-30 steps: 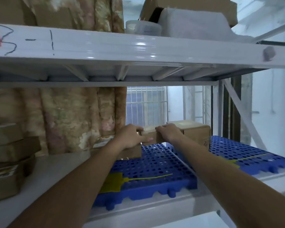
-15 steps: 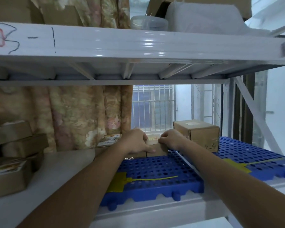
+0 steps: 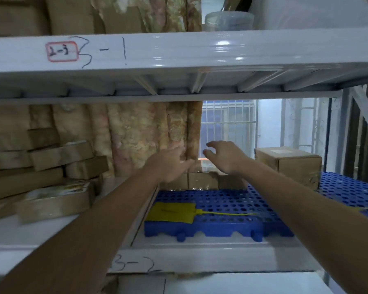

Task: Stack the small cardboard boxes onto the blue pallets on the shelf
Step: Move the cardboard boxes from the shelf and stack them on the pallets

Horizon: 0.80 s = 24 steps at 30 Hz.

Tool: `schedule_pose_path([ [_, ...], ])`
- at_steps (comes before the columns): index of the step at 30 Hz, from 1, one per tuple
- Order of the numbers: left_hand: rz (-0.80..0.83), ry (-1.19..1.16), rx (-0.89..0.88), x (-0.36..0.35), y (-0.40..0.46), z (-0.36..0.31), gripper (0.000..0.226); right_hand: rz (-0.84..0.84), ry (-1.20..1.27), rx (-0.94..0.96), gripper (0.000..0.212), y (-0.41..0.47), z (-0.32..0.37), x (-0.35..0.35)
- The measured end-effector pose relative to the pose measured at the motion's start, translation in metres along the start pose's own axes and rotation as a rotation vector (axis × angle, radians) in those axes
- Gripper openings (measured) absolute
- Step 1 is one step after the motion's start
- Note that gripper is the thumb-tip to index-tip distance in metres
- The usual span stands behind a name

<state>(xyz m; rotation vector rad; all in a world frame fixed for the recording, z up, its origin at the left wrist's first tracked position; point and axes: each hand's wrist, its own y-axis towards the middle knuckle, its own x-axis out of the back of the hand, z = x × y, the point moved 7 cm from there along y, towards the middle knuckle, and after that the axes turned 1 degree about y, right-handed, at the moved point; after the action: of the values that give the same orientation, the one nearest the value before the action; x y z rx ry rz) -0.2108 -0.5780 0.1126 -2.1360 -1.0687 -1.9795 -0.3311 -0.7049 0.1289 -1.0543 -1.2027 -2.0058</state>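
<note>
Both arms reach into the shelf point(image 3: 179, 253). The left hand point(image 3: 170, 164) is open, with its fingers spread out, and it holds nothing. The right hand point(image 3: 225, 157) is open too, its fingers loosely curled, and it is empty. Both hands float just above a row of small boxes point(image 3: 203, 181).

The small boxes stand side by side at the back edge of the blue pallet point(image 3: 217, 211). They sit low, right under the two hands, which do not touch them. A yellow tag point(image 3: 171, 213) lies flat on the front of this pallet, and its thin yellow strap runs off to the right.

A second blue pallet point(image 3: 348, 192) lies to the right. A bigger box point(image 3: 289, 164) stands on its back left part, near the right hand.

On the left side of the shelf, off the pallets, a pile of flat boxes point(image 3: 47, 166) leans every which way. A flowery curtain point(image 3: 140, 136) hangs behind them. A window with bars point(image 3: 227, 122) shows at the back.
</note>
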Motion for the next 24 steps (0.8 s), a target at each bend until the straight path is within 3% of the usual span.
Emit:
schedule_pose_path([
  [9, -0.013, 0.116, 0.253, 0.053, -0.128, 0.14, 0.061, 0.169, -0.051, 0.262, 0.06, 0.004, 0.17, -0.087],
  [14, -0.07, 0.174, 0.348, 0.106, -0.206, 0.213, 0.045, 0.187, 0.011, 0.44, 0.053, -0.017, 0.281, -0.119],
  [19, -0.032, 0.176, 0.469, 0.143, -0.291, 0.304, 0.069, 0.33, 0.093, 0.483, 0.067, -0.049, 0.386, -0.168],
  [24, -0.049, 0.251, 0.522, 0.171, -0.349, 0.366, 0.071, 0.296, 0.106, 0.504, 0.052, -0.066, 0.468, -0.2],
])
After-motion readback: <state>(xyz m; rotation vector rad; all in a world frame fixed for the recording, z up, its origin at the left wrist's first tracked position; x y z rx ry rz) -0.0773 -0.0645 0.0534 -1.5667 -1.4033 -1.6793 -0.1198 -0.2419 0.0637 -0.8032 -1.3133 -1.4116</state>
